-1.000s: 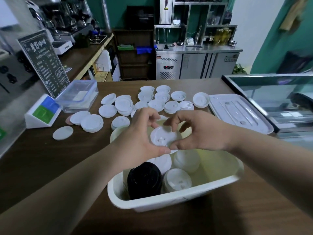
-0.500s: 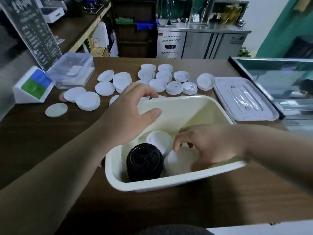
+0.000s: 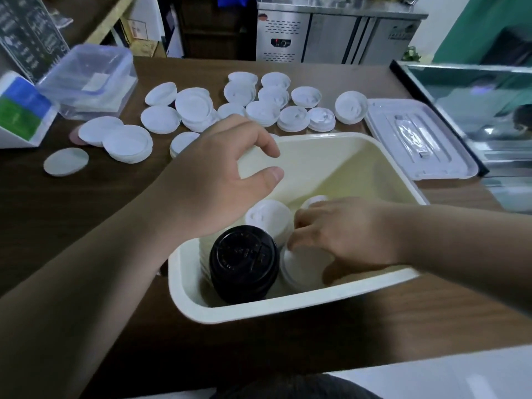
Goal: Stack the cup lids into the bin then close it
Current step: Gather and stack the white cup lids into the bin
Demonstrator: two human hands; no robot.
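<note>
Lowered now, white domed lids (image 3: 299,263) are gripped in the cream bin (image 3: 288,311) by the right hand (image 3: 348,234); left hand (image 3: 210,180) held loose, empty.

Bin (image 3: 288,311): cream, uncovered, on brown table (image 3: 86,226); dial centre, 12 o'clock pointing away from wearer.
Black lid stack (image 3: 244,262): inside bin, 7 o'clock corner.
Front white stack (image 3: 302,264): inside bin, 5 o'clock, just beside black lid stack.
Right hand (image 3: 345,234): fingers curled round front white stack.
Left hand (image 3: 218,174): above 10 o'clock rim, loosely curled, holding nothing.
Loose white lids (image 3: 262,110): on table, 10 to 1 o'clock.
Bin cover (image 3: 417,139): flat on table, 2 o'clock.
</note>
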